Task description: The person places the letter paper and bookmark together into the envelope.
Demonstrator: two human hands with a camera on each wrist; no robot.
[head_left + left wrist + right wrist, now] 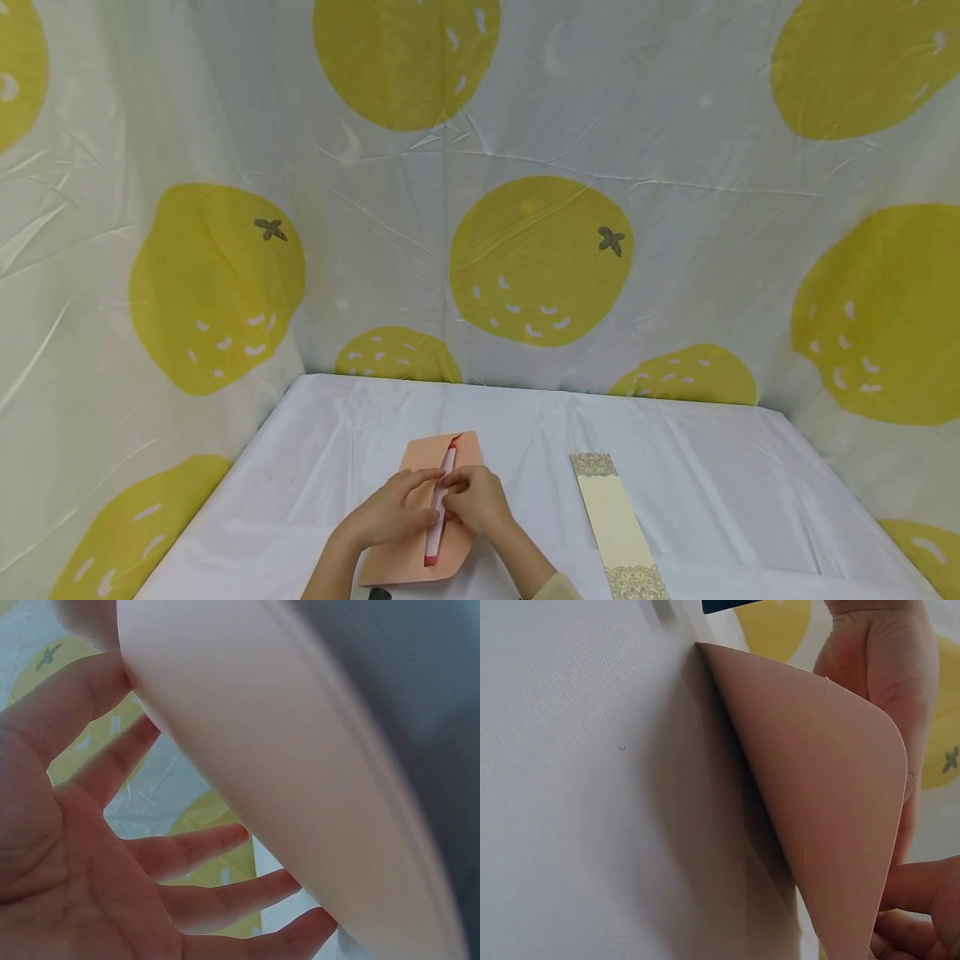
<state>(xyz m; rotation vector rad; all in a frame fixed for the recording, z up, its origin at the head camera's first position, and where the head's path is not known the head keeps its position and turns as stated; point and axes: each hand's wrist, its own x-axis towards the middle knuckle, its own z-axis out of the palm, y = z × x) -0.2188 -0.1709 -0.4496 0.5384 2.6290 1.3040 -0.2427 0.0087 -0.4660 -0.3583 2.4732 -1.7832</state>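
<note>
A peach envelope (393, 560) lies slantwise before me with its long opening facing up. In that opening sits a narrow white paper (432, 542) with red ends. Across the envelope's left part reaches my left hand (393, 504), fingertips at the paper; the left wrist view shows its fingers spread and nearly straight, tips against the edge of the pale sheet (247, 750). From the right, my right hand (477, 500) pinches at the middle of the white paper with curled fingers. The envelope's raised flap (825, 780) partly covers both hands in the right wrist view.
To the right lies a long cream paper band (615, 525) with ornate gold ends. White cloth (517, 433) covers the table. A curtain (390, 275) with large yellow fruit prints hangs behind and at both sides.
</note>
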